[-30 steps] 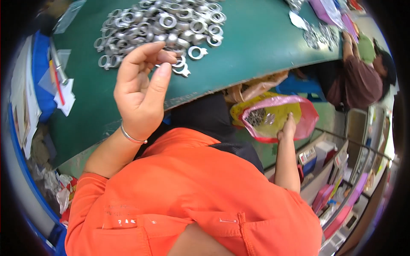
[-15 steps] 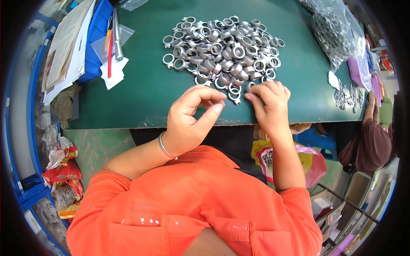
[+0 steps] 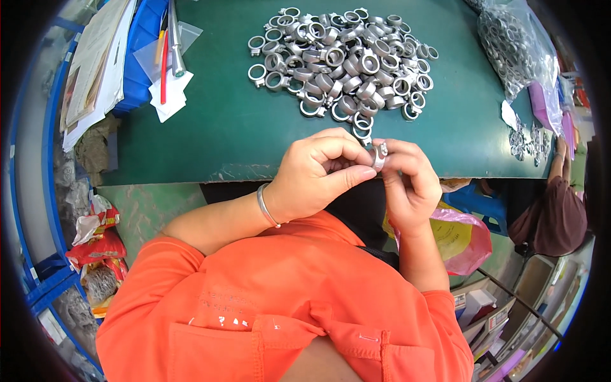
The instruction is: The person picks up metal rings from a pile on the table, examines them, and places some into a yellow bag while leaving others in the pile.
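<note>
A grey metal ring with a small bumpy head is pinched between my two hands, just over the table's near edge. My left hand closes thumb and forefinger on its left side. On the other side, the fingers of my right hand grip it. Beyond my hands lies a heap of similar grey rings, most with small bumpy settings. A few rings lie at the heap's near edge, close to my fingertips.
On the green tabletop, a blue tray with papers, a red pen and a metal rod stand at the left. A clear bag of rings lies far right, near small metal pieces. Another person sits at the right.
My right hand has picked up a ring from the near edge of the heap and brought it back toward me. My left hand has moved right and taken hold of it too.
</note>
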Demonstrator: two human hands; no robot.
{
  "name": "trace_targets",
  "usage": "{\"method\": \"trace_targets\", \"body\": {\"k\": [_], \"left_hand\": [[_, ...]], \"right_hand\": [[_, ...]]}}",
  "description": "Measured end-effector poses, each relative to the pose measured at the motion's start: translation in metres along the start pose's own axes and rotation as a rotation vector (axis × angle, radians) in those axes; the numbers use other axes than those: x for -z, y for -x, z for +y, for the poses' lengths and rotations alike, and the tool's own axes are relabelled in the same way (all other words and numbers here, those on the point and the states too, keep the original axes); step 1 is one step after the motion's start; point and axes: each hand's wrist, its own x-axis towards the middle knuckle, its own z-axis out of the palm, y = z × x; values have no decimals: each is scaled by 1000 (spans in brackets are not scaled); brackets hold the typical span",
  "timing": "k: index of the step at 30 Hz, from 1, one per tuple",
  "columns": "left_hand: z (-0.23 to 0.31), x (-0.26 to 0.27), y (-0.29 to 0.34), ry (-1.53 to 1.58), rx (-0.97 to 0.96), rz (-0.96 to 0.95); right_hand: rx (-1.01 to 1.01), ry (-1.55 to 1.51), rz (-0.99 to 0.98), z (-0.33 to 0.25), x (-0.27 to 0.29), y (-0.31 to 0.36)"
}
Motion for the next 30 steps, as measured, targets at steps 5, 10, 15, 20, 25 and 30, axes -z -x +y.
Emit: {"method": "trace_targets", "body": {"k": [5, 10, 15, 20, 25, 30], "left_hand": [[-3, -1, 1, -44, -34, 45], [-2, 6, -1, -354, -260, 24], [-2, 8, -1, -412, -329, -25], [6, 7, 0, 623, 496, 65], [11, 15, 0, 669, 609, 90], [10, 11, 2, 435, 478, 122]], "right_hand": [[-534, -599, 34, -10, -4, 2], [-507, -626, -42, -7, -5, 4], [-385, -578, 28, -7, -7, 6], [280, 88, -181, -15, -5, -15], [138, 349, -8, 7, -9, -25], [33, 441, -42, 23, -5, -36]]}}
